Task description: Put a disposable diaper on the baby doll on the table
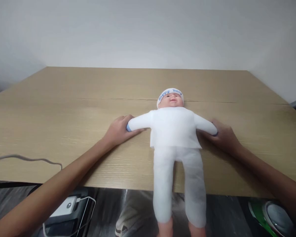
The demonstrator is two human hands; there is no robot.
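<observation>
A baby doll (174, 131) in white clothes and a white cap with blue lettering lies face up on the wooden table (64, 108). Its arms are spread sideways and its legs hang over the table's near edge. My left hand (118, 130) is wrapped round the end of the doll's arm on the left side, where a bit of blue cuff shows. My right hand (224, 136) grips the end of the doll's other arm, fingers closed round the sleeve.
A grey cable (27, 159) runs over the table's left front corner. Below the edge sit a white charger block with a cord (67, 205) on the left and a green and grey round object (273, 215) on the right. A white wall stands behind the table.
</observation>
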